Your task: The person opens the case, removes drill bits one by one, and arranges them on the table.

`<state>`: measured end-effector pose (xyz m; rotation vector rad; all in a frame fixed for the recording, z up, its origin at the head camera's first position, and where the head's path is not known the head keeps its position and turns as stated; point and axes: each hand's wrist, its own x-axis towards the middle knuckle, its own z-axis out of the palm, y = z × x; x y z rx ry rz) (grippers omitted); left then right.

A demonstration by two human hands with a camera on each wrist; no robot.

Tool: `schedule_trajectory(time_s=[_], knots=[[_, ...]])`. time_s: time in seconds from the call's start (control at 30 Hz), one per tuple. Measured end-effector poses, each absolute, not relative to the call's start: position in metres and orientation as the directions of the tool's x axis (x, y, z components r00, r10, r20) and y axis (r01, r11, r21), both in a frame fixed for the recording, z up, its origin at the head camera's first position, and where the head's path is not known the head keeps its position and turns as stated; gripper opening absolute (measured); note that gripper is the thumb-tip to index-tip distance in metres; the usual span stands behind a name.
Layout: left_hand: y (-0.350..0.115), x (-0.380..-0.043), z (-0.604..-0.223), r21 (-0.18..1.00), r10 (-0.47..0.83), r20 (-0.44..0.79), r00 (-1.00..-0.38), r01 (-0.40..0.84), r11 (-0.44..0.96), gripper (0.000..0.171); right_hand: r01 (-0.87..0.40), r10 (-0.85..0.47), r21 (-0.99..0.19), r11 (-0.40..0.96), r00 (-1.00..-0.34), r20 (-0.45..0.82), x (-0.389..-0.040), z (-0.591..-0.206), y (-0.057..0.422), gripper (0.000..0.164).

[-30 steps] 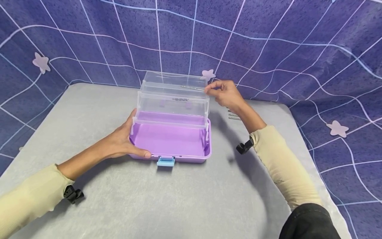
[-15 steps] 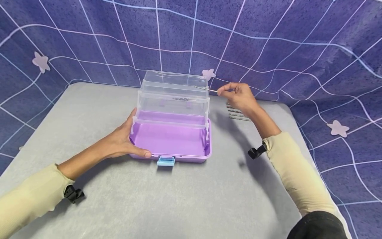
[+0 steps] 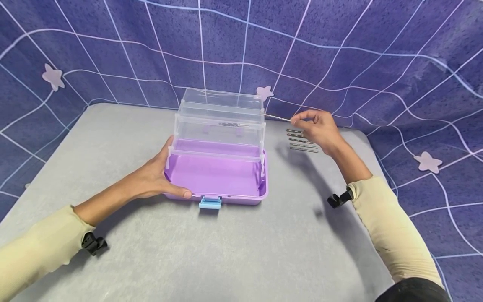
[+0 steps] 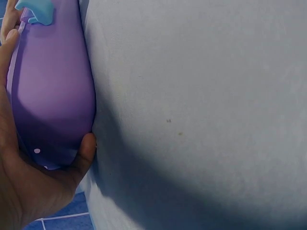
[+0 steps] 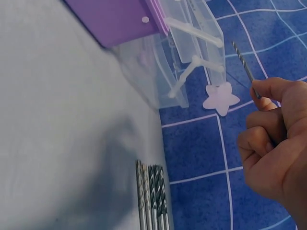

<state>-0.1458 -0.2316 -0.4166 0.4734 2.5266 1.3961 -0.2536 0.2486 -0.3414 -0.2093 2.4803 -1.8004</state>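
A purple toolbox (image 3: 216, 176) stands with its clear tiered trays (image 3: 220, 111) raised behind the base. My left hand (image 3: 152, 178) holds its left end, the thumb lying along the front rim near the light blue latch (image 3: 210, 203). To the right of the trays, my right hand (image 3: 318, 129) pinches a thin drill bit (image 3: 277, 117) by one end between thumb and fingertips. That bit (image 5: 243, 62) points up and away in the right wrist view. Several dark drill bits (image 3: 233, 124) show through a clear tray.
On the grey table (image 3: 241, 251), several drill bits (image 3: 303, 147) lie in a row right of the toolbox, partly under my right hand in the head view. A blue gridded backdrop (image 3: 241, 46) with pale stars rises behind the table.
My right hand has moved right and slightly toward me, carrying the drill bit away from over the trays. More of the row of bits is uncovered. The left hand stays on the toolbox.
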Motion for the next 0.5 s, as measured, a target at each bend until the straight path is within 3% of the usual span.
schedule_trajectory(time_s=[0.5], knots=[[-0.231,-0.146,-0.416,0.858,0.381,-0.042,-0.924,0.161,0.487,0.168,-0.038,-0.144,-0.978,0.206,-0.990,0.008,-0.240,-0.352,0.277,0.013]])
